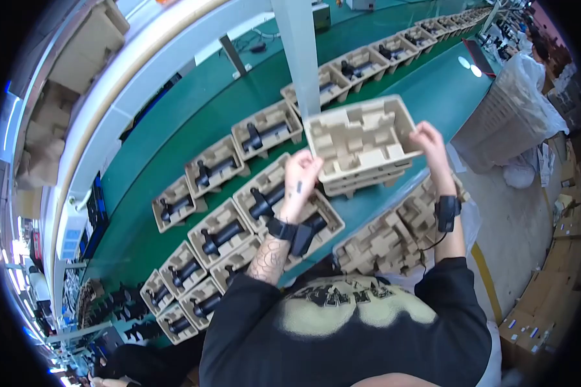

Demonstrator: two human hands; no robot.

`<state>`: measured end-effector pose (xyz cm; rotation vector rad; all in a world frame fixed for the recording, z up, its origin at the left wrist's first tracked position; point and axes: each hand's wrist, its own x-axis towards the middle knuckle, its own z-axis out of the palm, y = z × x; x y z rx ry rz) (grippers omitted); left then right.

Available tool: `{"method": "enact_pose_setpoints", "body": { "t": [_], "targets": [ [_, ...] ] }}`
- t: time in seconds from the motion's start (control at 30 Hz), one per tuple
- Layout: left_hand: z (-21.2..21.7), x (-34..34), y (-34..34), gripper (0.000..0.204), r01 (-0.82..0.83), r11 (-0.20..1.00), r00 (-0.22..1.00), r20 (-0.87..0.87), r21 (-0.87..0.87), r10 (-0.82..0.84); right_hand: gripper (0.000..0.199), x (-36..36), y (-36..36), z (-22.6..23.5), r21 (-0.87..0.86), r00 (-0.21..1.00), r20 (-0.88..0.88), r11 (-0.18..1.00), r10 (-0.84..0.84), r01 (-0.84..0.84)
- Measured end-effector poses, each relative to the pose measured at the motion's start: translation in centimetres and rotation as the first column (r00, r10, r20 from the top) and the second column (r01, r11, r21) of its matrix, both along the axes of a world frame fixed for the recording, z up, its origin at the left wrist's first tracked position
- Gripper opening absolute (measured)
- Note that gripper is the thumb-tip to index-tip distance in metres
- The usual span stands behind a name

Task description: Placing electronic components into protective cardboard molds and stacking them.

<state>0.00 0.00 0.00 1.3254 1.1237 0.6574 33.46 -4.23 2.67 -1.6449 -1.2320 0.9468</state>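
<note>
A tan moulded-pulp tray with nothing in its shaped hollows sits at the top of a short stack, in the middle of the view. My left hand pinches its near left corner. On the opposite side, my right hand has its fingers closed around the right rim. Below it, the edges of more nested trays show. Close to my left wrist, pulp trays hold black cylindrical parts with a side knob, such as this black part; my left forearm covers some of them.
A row of filled trays runs along the green conveyor, past a white post. Loose pulp trays lie right beside my body. A white plastic-lined basket and cardboard boxes stand at the right. Another person's hand shows lower left.
</note>
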Motion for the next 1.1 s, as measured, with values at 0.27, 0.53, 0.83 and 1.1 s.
{"method": "enact_pose_setpoints", "body": {
  "t": [0.27,0.53,0.83,1.1],
  "targets": [
    [3.8,-4.9,-5.4,0.008,-0.448,0.893,0.725,0.599,0.034,0.341,0.024,0.0,-1.2,2.3,0.235,0.721,-0.579,0.925,0.38,-0.298],
    [1.1,-11.2,-9.5,0.034,-0.628,0.745,0.49,0.629,-0.226,0.604,0.041,0.0,-1.6,-10.6,-0.19,0.901,0.427,0.982,0.073,0.01],
    [-1.5,-13.2,-10.8,0.029,-0.713,0.528,0.217,0.571,-0.46,0.791,0.04,0.7,2.3,-9.1,0.091,0.901,0.433,0.996,-0.021,-0.02],
    [-3.6,-14.7,-12.3,0.027,-0.707,0.592,0.296,0.599,-0.387,0.744,0.039,1.1,6.3,-6.4,0.253,1.0,0.017,0.968,-0.005,0.001]
  ]
}}
